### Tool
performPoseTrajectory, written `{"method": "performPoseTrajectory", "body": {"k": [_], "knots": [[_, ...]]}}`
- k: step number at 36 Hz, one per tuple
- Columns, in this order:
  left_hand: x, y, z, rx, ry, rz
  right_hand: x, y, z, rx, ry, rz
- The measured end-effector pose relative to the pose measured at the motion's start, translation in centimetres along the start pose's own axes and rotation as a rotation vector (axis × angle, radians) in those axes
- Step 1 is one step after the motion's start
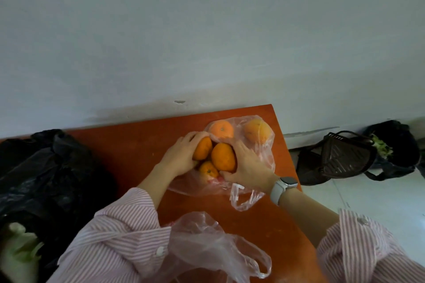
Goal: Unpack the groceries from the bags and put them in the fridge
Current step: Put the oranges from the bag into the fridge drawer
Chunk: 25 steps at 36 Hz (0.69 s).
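The pale wall (207, 30) fills most of your view, with the orange-brown tabletop (138, 145) set against it. A black bag (46, 167) slumps at the tabletop's left side, pale green leaves (20, 250) showing at its mouth. On the floor to the right lie a dark slotted basket (345, 158) and another black bag (395, 145) with greens. An empty clear bag (207, 243) lies near you. Farther off, a clear bag of oranges (264, 156) rests on the tabletop. Your left hand (181, 156) curls around one orange (202, 148); your right hand (248, 167), a watch (281, 188) on its wrist, grips a bigger orange (223, 157). Three more oranges sit in the bag.
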State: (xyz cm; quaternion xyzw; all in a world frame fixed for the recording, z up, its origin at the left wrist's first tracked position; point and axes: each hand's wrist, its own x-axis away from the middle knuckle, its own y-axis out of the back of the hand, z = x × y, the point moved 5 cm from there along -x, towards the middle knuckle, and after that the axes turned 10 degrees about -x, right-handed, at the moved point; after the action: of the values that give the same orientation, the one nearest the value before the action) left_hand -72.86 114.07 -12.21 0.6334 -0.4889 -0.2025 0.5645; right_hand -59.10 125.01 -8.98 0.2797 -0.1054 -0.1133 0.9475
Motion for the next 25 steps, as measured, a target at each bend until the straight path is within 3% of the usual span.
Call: {"method": "performPoseTrajectory", "body": {"k": [3,11,18,25], "knots": [[0.0,0.6,-0.3,0.059,0.002,-0.026,0.8,0.2,-0.2,-0.099,-0.003,-0.040],[6.4,4.0,-0.6,0.508,0.173,-0.419,3.5,2.0,1.0,-0.245,-0.012,-0.236],[12.4,4.7,-4.7,0.686,0.261,-0.470,9.8,2.7,3.7,-0.302,-0.025,-0.394],[19.0,4.3,-11.3,0.707,0.013,-0.456,21.0,0.1,3.9,-0.334,-0.168,-0.565]]}}
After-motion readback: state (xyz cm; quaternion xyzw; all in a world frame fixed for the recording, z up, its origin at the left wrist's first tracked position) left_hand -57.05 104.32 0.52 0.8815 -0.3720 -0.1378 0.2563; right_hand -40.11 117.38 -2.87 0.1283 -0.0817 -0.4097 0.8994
